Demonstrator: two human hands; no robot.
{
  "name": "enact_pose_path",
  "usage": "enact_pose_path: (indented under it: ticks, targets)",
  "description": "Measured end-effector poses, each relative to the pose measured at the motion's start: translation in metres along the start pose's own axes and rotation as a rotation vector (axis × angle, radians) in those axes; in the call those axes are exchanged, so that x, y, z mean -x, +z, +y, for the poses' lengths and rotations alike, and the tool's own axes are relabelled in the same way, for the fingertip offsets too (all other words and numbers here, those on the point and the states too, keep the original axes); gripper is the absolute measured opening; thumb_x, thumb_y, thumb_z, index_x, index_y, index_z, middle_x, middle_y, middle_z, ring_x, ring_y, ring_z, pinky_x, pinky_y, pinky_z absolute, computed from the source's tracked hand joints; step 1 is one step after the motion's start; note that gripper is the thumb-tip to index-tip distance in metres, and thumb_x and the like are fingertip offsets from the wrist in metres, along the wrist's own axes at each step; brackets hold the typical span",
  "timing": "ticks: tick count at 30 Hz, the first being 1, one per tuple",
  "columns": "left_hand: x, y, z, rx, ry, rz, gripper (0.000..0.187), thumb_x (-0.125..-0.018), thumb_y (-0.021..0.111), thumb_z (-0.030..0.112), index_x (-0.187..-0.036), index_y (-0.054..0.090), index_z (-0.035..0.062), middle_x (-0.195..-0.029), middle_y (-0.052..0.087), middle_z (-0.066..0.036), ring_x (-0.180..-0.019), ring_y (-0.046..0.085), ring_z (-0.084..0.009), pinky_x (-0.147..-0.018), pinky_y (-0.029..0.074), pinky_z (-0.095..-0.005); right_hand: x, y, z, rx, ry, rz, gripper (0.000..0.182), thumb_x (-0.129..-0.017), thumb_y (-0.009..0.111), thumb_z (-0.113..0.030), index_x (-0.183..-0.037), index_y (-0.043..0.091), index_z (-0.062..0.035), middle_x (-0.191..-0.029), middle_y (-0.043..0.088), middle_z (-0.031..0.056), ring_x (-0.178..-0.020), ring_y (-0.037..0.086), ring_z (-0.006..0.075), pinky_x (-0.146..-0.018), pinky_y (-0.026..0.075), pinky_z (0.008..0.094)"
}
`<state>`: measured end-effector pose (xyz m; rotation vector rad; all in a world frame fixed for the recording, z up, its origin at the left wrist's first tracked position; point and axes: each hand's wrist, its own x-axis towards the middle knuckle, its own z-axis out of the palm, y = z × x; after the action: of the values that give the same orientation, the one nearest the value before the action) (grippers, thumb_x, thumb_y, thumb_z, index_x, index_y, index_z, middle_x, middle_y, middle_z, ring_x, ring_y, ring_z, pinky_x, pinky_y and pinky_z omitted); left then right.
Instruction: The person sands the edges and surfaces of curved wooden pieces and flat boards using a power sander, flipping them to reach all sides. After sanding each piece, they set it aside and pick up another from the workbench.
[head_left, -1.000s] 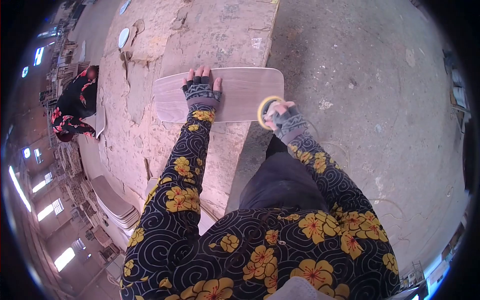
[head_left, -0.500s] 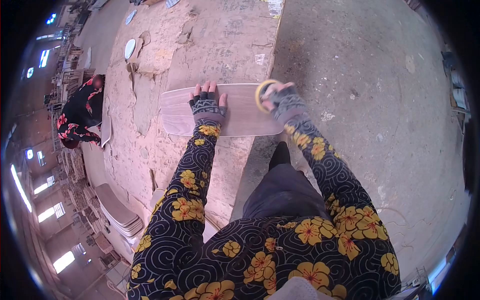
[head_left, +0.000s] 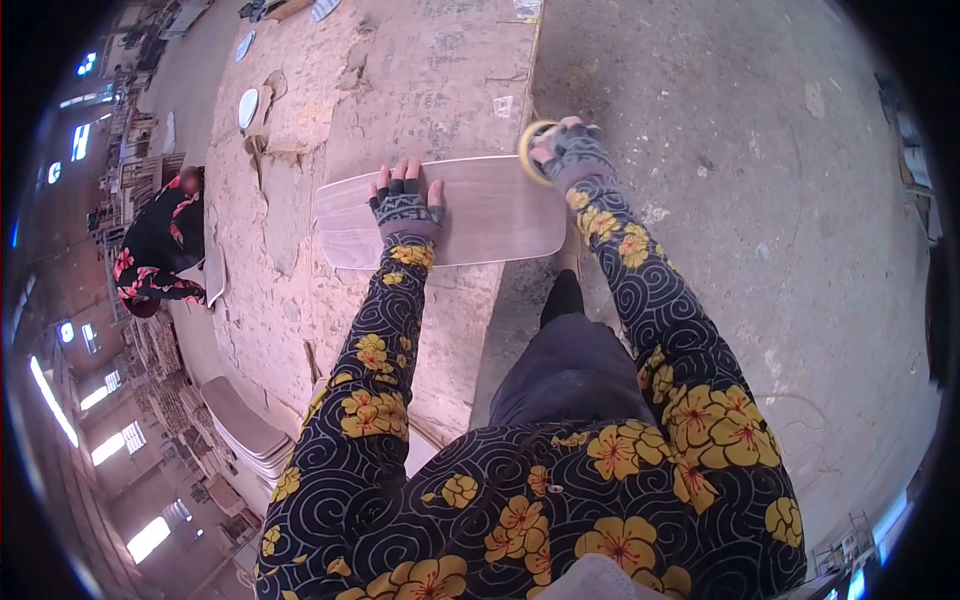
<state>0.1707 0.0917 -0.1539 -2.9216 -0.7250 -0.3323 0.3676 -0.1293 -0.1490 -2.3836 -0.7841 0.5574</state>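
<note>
A wood-grained board (head_left: 490, 215) with rounded corners lies across the edge of the worktable, its right end sticking out past it. My left hand (head_left: 406, 200), in a fingerless patterned glove, rests flat on the board's left half with the fingers spread. At the board's upper right corner, my right hand (head_left: 575, 152) grips a yellow-rimmed round tool (head_left: 530, 155), which is tilted on its side against the board's end. The tool's face is mostly hidden and a little blurred.
The worn worktable (head_left: 400, 110) carries a small white oval piece (head_left: 248, 108) farther off. A stack of curved boards (head_left: 243, 425) stands at lower left. Beyond the table, a co-worker (head_left: 160, 240) bends over another board (head_left: 214, 272). Concrete floor (head_left: 740, 200) lies to the right.
My right hand and the round tool have moved up and slightly right, to the board's upper corner. My left hand stays on the board, and the whole view has shifted slightly.
</note>
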Motion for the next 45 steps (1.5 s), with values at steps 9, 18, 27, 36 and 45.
enact_pose_path:
  ticks: [9, 18, 27, 36, 45]
  targets:
    - [-0.003, -0.004, 0.002, -0.024, 0.029, 0.026, 0.054, -0.093, 0.061, 0.039, -0.140, 0.052, 0.0145, -0.143, 0.053, -0.010, -0.138, 0.041, -0.0365, -0.116, 0.025, -0.0550, 0.103, 0.091, 0.042, -0.085, -0.335, 0.130, 0.046, -0.085, 0.072, -0.038, -0.120, 0.061, -0.0118, -0.127, 0.052, 0.0176, -0.115, 0.055, 0.0351, -0.095, 0.050, 0.0435]
    - [-0.001, 0.001, -0.001, 0.008, 0.023, 0.013, 0.056, -0.092, 0.061, 0.043, -0.141, 0.050, 0.0175, -0.145, 0.050, -0.007, -0.141, 0.038, -0.0347, -0.117, 0.022, -0.0579, 0.094, 0.090, 0.050, -0.140, -0.201, 0.177, 0.033, -0.083, 0.074, -0.033, -0.103, 0.063, -0.0105, -0.118, 0.054, 0.0110, -0.109, 0.049, 0.0345, -0.098, 0.043, 0.0449]
    - [-0.001, 0.001, 0.000, 0.054, 0.047, 0.026, 0.054, -0.093, 0.061, 0.040, -0.140, 0.050, 0.0162, -0.145, 0.051, -0.008, -0.140, 0.037, -0.0365, -0.116, 0.022, -0.0594, 0.092, 0.061, 0.051, -0.246, -0.068, 0.286, 0.051, -0.076, 0.081, -0.030, -0.115, 0.056, -0.0091, -0.113, 0.057, 0.0173, -0.105, 0.056, 0.0371, -0.093, 0.048, 0.0458]
    - [-0.005, -0.002, 0.002, 0.034, 0.077, 0.032, 0.054, -0.092, 0.064, 0.034, -0.140, 0.051, 0.0143, -0.144, 0.052, -0.009, -0.139, 0.039, -0.0366, -0.115, 0.025, -0.0565, 0.037, 0.121, 0.136, -1.296, 0.451, 0.111, 0.041, -0.084, 0.082, -0.025, -0.114, 0.055, -0.0132, -0.089, 0.064, 0.0067, -0.075, 0.062, 0.0152, -0.058, 0.053, 0.0353]
    - [-0.002, -0.007, 0.003, 0.044, 0.074, -0.016, 0.054, -0.092, 0.064, 0.031, -0.141, 0.051, 0.0114, -0.143, 0.052, -0.012, -0.139, 0.037, -0.0403, -0.115, 0.028, -0.0537, 0.057, 0.111, 0.119, -1.245, 0.266, 0.270, 0.038, -0.086, 0.078, -0.022, -0.110, 0.053, -0.0080, -0.092, 0.064, 0.0110, -0.075, 0.066, 0.0217, -0.064, 0.056, 0.0365]
